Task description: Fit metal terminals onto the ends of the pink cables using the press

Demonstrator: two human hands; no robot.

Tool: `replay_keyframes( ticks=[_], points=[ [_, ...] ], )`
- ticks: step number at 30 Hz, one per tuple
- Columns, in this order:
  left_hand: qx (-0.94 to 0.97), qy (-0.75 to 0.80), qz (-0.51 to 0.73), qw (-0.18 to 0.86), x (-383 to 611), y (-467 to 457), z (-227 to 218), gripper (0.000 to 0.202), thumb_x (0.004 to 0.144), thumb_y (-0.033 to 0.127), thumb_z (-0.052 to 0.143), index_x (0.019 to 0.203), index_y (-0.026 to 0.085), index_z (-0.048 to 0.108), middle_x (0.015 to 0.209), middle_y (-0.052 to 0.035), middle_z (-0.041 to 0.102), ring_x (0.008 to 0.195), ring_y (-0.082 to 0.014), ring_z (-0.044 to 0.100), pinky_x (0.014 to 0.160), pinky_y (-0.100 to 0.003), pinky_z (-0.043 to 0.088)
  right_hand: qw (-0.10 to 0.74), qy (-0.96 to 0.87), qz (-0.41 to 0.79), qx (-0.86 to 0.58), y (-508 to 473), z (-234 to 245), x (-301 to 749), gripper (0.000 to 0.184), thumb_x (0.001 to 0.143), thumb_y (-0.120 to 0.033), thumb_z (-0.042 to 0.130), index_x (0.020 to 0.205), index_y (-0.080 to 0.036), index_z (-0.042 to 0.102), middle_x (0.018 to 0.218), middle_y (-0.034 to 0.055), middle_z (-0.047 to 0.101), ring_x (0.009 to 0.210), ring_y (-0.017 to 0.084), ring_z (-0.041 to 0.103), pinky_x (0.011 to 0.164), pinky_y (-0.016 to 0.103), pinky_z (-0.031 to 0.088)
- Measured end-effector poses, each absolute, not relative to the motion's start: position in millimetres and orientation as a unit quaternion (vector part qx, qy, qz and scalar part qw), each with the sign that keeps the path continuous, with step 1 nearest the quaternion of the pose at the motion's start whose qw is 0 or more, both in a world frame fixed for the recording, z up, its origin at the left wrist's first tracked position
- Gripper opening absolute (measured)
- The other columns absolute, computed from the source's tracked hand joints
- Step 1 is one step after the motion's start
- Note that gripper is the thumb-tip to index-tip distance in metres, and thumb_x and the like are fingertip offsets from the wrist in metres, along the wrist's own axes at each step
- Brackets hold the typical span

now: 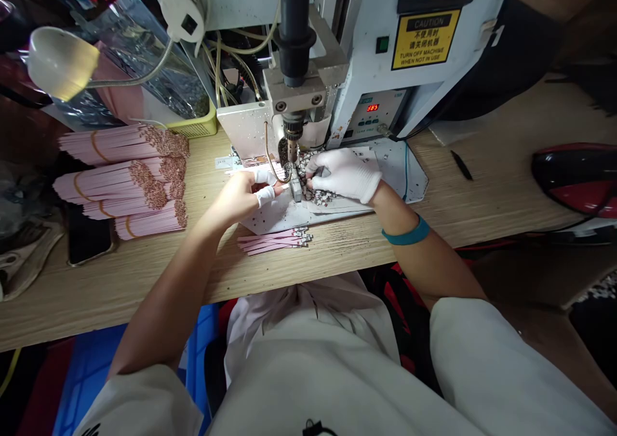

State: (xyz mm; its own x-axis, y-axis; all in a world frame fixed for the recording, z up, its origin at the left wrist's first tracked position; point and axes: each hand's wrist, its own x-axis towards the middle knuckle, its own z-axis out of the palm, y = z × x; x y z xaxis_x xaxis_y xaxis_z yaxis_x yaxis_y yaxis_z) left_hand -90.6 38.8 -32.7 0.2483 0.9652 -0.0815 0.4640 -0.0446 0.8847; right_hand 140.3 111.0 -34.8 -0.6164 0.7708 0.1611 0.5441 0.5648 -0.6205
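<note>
Four bundles of pink strips (120, 145) are lying on the wooden bench (120, 294) to your left, each tied with an orange band, their metal-tipped ends fanning toward the machine. Another five or so loose strips (272, 242) are resting near the bench's front edge, though that count is rough. One heap of small metal pieces (315, 182) is spreading across a paper sheet (289, 217) directly beside the single welding electrode (292, 137). Your left hand (245, 195), wearing white finger cots (264, 177), is reaching up to the electrode with its fingers drawn narrowly together, seemingly pinching something small, but the view is too cluttered to be sure. Your right hand (344, 175), in one white glove, is curving low over the heap, its fingertips touching the metal pieces, and you cannot quite see whether it is holding one. One teal wristband (405, 231) is circling your right wrist, while one phone (89, 233) is lying beyond the bundles.
</note>
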Motion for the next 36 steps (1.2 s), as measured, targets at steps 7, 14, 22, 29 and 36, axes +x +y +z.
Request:
replay_keyframes(
  ticks=[7, 14, 22, 29, 36],
  points=[
    [0.677, 0.526, 0.296, 0.422, -89, 40, -32, 0.034, 0.078, 0.046, 0.069, 0.073, 0.013, 0.063, 0.081, -0.0044, 0.065, 0.074, -0.0161, 0.057, 0.071, -0.028, 0.044, 0.297, -0.591, 0.620, -0.422, 96, -33, 126, 0.022, 0.073, -0.024, 0.077, 0.075, -0.020, 0.055, 0.056, -0.0005, 0.059, 0.039, 0.011, 0.049, 0.031, 0.022, 0.036],
    [0.658, 0.534, 0.314, 0.429, -88, 41, -34, 0.029, 0.077, 0.041, 0.070, 0.076, 0.013, 0.065, 0.074, -0.0020, 0.062, 0.068, -0.0138, 0.053, 0.064, -0.025, 0.040, 0.271, -0.560, 0.672, -0.403, 92, -30, 117, 0.017, 0.078, -0.012, 0.071, 0.075, -0.017, 0.055, 0.051, -0.0005, 0.058, 0.036, 0.009, 0.051, 0.027, 0.017, 0.036],
    [0.624, 0.555, 0.329, 0.442, -86, 42, -35, 0.023, 0.073, 0.035, 0.072, 0.075, 0.014, 0.063, 0.071, -0.0003, 0.060, 0.062, -0.0111, 0.050, 0.057, -0.022, 0.038, 0.271, -0.564, 0.684, -0.375, 97, -33, 119, 0.014, 0.079, -0.005, 0.065, 0.082, -0.016, 0.058, 0.053, -0.0024, 0.057, 0.037, 0.009, 0.051, 0.028, 0.016, 0.037],
    [0.612, 0.555, 0.325, 0.460, -83, 42, -34, 0.023, 0.073, 0.035, 0.071, 0.074, 0.013, 0.065, 0.071, -0.0011, 0.064, 0.060, -0.0106, 0.051, 0.055, -0.021, 0.038, 0.271, -0.566, 0.687, -0.367, 96, -36, 117, 0.013, 0.079, -0.005, 0.060, 0.082, -0.017, 0.057, 0.052, -0.0046, 0.051, 0.037, 0.007, 0.046, 0.026, 0.016, 0.031],
    [0.613, 0.563, 0.326, 0.448, -84, 47, -37, 0.018, 0.069, 0.031, 0.070, 0.070, 0.013, 0.066, 0.069, -0.0005, 0.063, 0.061, -0.0120, 0.052, 0.057, -0.023, 0.039, 0.267, -0.567, 0.684, -0.373, 96, -37, 118, 0.014, 0.077, -0.009, 0.063, 0.083, -0.019, 0.056, 0.056, -0.0038, 0.051, 0.040, 0.008, 0.046, 0.028, 0.017, 0.029]
  ],
)
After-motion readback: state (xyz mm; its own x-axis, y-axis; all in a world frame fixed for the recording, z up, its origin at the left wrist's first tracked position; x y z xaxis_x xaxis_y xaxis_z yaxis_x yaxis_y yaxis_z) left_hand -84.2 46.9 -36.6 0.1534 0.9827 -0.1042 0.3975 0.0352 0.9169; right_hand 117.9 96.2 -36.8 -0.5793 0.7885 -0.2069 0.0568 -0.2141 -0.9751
